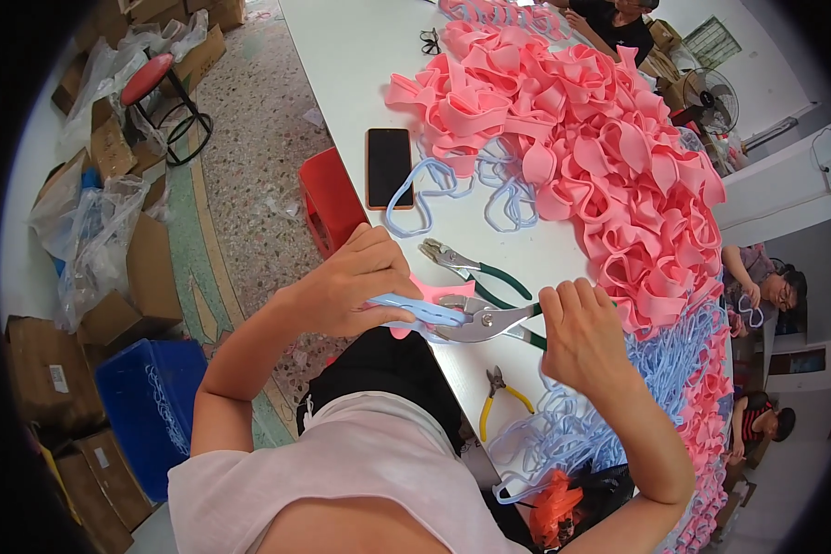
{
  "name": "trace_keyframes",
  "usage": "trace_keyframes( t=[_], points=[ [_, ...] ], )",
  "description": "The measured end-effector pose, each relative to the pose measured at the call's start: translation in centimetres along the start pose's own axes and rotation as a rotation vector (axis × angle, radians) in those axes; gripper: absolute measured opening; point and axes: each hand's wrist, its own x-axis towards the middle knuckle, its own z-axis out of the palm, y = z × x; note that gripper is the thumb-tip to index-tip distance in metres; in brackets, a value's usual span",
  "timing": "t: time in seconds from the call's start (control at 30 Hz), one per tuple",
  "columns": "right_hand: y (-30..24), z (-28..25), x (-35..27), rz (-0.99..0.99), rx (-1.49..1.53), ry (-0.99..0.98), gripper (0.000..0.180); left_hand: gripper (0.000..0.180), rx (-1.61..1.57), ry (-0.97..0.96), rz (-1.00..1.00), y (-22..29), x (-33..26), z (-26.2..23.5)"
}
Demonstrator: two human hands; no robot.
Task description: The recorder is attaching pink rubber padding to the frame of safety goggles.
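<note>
dark phone screen (389, 166); brown cartons (111, 319) left.

The person wears a pale pink short-sleeved top, its sleeve ending high on the upper arm, and dark black trousers; both forearms are bare, with no watch, rings or gloves showing

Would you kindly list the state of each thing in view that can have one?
Left hand: closed on the light blue strap and pink piece.
Right hand: closed on the green-handled pliers, jaws at the strap.
Second green-handled pliers: lying on the table, unheld.
Yellow-handled cutters: lying unheld.
Phone: flat, screen dark.
Fan: cannot tell if running.
</note>
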Motion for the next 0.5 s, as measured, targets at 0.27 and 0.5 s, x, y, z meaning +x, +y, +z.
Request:
trace_keyframes(
  t=[0.27,0.5],
  points=[
    [0.9,1.4,0.0,-0.066,0.079,0.024,0.02,0.024,-0.02,0.006,0.003,-0.4,-0.1,1.3],
    [0.9,0.3,-1.3,0.098,0.045,0.143,0.03,0.025,0.018,0.149,-0.058,-0.5,-0.2,0.4]
  ],
)
